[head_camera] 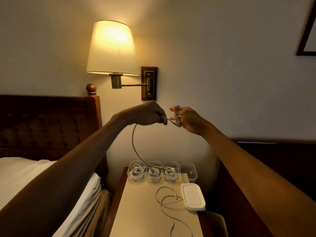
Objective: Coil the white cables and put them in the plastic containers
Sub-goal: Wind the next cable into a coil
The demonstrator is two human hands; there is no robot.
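One loose white cable (pixel 168 199) sprawls from the nightstand's (pixel 145 202) front edge to its middle, its connector just beside the lid stack (pixel 193 199) at the right edge. Four plastic containers (pixel 154 180) sit along the far edge: three hold coils, the rightmost empty container (pixel 189 170) doesn't.

Both hands are raised near the wall. The left hand (pixel 148 115) pinches the held cable (pixel 132 142). The right hand (pixel 188 118) has loops wound round its partly spread fingers.

Risks:
- The tail hangs down over the middle containers. Pulling it in could snag a stored coil or tip a light container.
- The loops could slip off the spread fingers.
- The loose cable overhangs the front edge and may slide off.
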